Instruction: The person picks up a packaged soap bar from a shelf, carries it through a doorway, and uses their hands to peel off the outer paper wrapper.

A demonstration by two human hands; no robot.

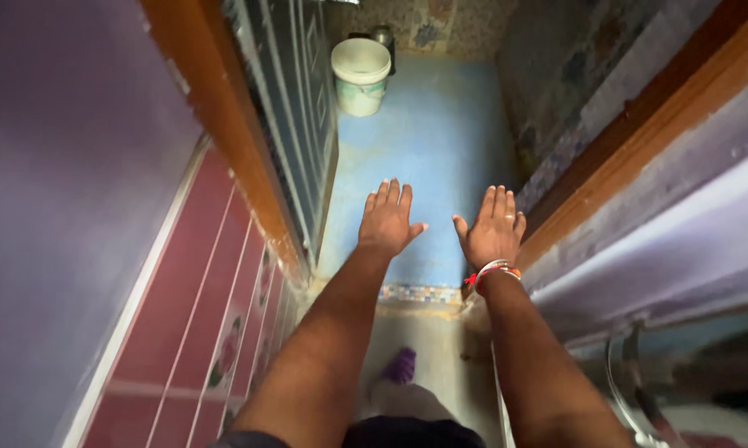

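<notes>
Grip: left hand (pixel 387 221) and right hand (pixel 493 229) both spread flat, holding nothing, palms down over the pale blue floor (pixel 440 141), well short of the white plastic bucket (pixel 361 75); advise steady, level reach.

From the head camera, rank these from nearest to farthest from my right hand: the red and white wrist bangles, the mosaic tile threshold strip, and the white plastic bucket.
1. Red and white wrist bangles, on the wrist just below the right hand.
2. Mosaic tile threshold strip, lower left of it, across the doorway.
3. White plastic bucket, far ahead on the blue floor.
</notes>
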